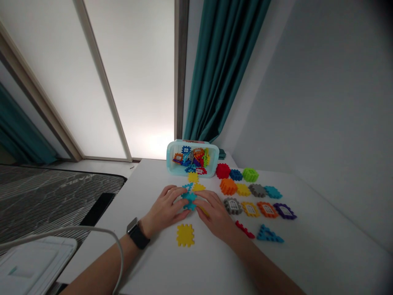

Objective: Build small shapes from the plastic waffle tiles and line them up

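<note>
Between my two hands is a light blue notched building tile (189,199), gripped at its edges. My left hand (169,207), with a dark watch on the wrist, pinches its left side with curved fingers. On the other side my right hand (214,211) holds the right edge, its fingers bent. A small blue triangular tile (187,187) and a yellow piece (199,187) touch or lie just beyond the blue tile; whether they are joined cannot be made out. Another yellow tile (193,177) is farther back. Nearer to me, a yellow square tile (185,235) lies flat.
A pale blue bin (170,164) of mixed pieces stands at the back of the white table (159,262). Rows of coloured tiles, including an orange stack (228,186) and a blue triangle (269,234), lie right. A white cable (92,228) loops near my left forearm.
</note>
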Demonstrator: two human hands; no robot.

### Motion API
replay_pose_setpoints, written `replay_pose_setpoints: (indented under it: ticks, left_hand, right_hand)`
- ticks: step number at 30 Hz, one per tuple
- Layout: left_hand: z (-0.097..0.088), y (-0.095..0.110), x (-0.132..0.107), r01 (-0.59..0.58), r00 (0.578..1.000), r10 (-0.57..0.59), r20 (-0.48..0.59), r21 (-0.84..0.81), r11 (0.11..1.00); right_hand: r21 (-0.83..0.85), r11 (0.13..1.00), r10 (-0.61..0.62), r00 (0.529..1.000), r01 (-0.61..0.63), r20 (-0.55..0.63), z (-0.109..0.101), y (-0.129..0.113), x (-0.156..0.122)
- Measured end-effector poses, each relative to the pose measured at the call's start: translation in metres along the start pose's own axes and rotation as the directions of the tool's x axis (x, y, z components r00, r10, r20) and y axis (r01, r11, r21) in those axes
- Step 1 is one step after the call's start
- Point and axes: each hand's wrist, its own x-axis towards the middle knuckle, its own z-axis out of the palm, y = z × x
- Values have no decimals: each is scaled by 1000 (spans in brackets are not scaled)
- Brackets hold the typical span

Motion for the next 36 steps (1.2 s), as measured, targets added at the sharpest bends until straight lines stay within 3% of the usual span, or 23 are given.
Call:
replay_pose_setpoints:
  ticks: [5,10,13,16,19,23,26,29,33,36]
  left_hand:
    - [1,0,0,10,1000,-10,0,-39,999]
    - [3,-1,-1,122,992,-121,21,-254,960]
    - [6,-1,-3,232,973,-217,82,-370,900]
    - [8,-2,-5,315,949,-290,124,-370,874]
    - [9,-4,-6,323,946,-302,116,-313,893]
    - [9,-4,-6,243,969,-230,87,-201,949]
    - [9,-3,-5,232,972,-224,65,-152,961]
    - [8,-2,-5,253,967,-247,56,-145,957]
    - [9,-2,-6,278,960,-268,79,-156,948]
    - [10,-3,-6,287,957,-274,93,-175,942]
  right_hand:
    - [-20,1000,-5,1000,5,-13,0,2,-1]
    - [21,1000,12,999,-11,-39,0,3,-2]
    - [98,993,76,995,-70,-67,2,2,-2]
    - [178,968,197,976,-178,-98,6,1,-1]
    - [259,897,390,917,-357,-85,10,2,-2]
    - [412,704,625,780,-578,28,15,5,-5]
    - [516,589,666,735,-622,126,19,7,-7]
    - [556,541,679,718,-631,153,21,8,-8]
    - [538,569,667,732,-622,141,20,5,-6]
    - [438,713,588,807,-547,52,15,0,-4]
